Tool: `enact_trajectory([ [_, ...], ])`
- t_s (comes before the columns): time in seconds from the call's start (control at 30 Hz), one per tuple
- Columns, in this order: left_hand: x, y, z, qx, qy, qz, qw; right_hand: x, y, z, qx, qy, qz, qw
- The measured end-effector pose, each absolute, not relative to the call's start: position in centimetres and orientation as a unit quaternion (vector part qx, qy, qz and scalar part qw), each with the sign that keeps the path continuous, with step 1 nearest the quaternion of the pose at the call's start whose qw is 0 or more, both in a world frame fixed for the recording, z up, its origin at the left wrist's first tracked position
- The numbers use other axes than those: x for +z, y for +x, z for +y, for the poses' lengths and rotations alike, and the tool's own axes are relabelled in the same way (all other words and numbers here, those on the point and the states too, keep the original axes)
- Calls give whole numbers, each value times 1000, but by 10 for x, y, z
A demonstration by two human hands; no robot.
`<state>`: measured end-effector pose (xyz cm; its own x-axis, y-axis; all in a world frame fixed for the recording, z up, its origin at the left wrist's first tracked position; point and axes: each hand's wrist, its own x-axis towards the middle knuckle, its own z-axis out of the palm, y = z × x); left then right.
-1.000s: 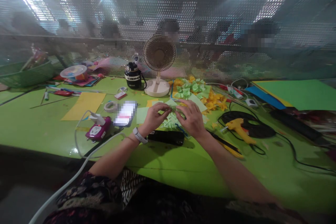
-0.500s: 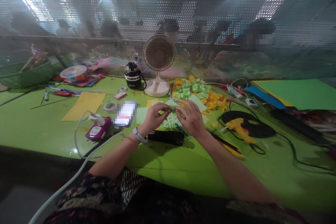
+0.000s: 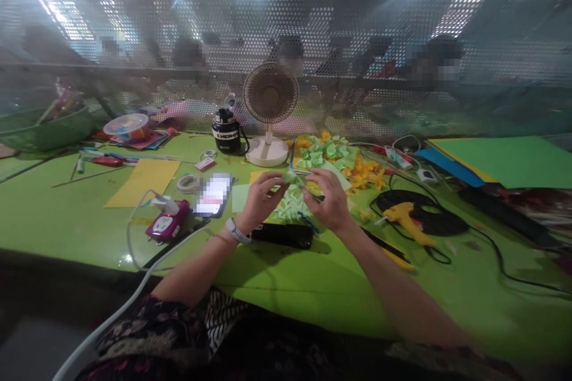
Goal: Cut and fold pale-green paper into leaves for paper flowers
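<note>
Pinching green paper (image 3: 294, 178), fingers (image 3: 270, 178) curled.

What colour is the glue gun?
The glue gun is mostly yellow; it shows in the head view.

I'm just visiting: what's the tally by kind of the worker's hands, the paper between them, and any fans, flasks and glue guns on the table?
Hands (left hand, right hand): 2
Green paper piece: 1
Fan: 1
Black flask: 1
Yellow glue gun: 1
Total: 6
</note>
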<state>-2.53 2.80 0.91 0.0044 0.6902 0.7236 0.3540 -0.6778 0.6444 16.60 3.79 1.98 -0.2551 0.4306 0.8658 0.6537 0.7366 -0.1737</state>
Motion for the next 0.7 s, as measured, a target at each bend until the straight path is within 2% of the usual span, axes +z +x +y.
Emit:
enact_trajectory([
  [0.33, 6, -27, 29, 584, 714, 368, 117, 15, 165, 40, -112, -337, -807, 472],
  [0.7, 1, -26, 31, 583, 728, 344, 107, 15, 162, 38, -136, -325, -804, 479],
])
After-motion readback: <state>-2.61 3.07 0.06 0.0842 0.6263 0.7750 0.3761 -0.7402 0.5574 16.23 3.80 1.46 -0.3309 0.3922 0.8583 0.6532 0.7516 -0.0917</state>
